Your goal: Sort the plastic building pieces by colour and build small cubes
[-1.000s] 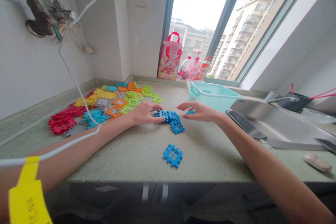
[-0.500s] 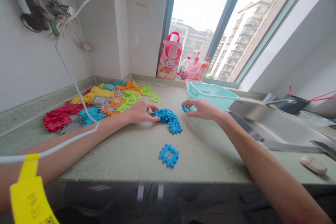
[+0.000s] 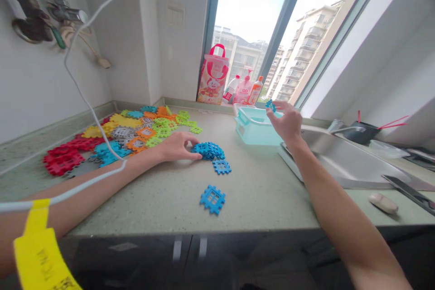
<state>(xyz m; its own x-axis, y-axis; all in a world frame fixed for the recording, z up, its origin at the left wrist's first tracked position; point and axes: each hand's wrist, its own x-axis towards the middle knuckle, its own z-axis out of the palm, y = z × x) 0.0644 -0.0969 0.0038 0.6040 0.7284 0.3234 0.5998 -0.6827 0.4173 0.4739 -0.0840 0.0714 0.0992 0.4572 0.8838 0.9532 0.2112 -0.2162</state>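
Near the table's (image 3: pixel 251 204) front edge, a toothed, windowed blue square (image 3: pixel 213 197); left hand (image 3: pixel 176 147) half open against a blue pile (image 3: pixel 210 150), right hand (image 3: pixel 288 123) pinching one blue piece (image 3: pixel 271 105).

Left hand (image 3: pixel 178 146) low, cupped in a C; right hand (image 3: pixel 288 122) higher, pinching; both arms (image 3: pixel 335 210) extended forward.

I wear the one camera on my head, so it looks forward and down across the counter (image 3: pixel 258 204) from beyond its front edge. My left hand (image 3: pixel 180 146) and right hand (image 3: pixel 288 122) sit around mid-height, some way out; the cabinet doors (image 3: pixel 136 258) drop away below, the sink (image 3: pixel 346 158) lies rightward, and the window (image 3: pixel 283 22) stands farther off, above.
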